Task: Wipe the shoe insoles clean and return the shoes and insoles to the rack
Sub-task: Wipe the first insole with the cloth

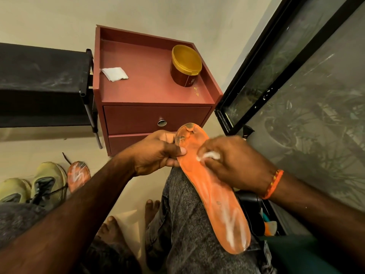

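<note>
An orange insole (215,194) lies along my right thigh, toe end pointing up toward the cabinet, with white smears near its heel. My left hand (158,153) pinches its toe end at the left edge. My right hand (235,165) grips a small white wipe (210,155) and presses it on the insole's forefoot. A second orange insole (78,176) lies on the floor at the left, beside a pair of yellow-green shoes (47,180). The black shoe rack (43,86) stands at the left.
A red bedside cabinet (150,91) with drawers stands ahead; on its top sit a folded white wipe (114,74) and a yellow-lidded jar (185,65). A black-framed glass door (296,80) runs along the right. My bare feet (112,228) rest on the floor.
</note>
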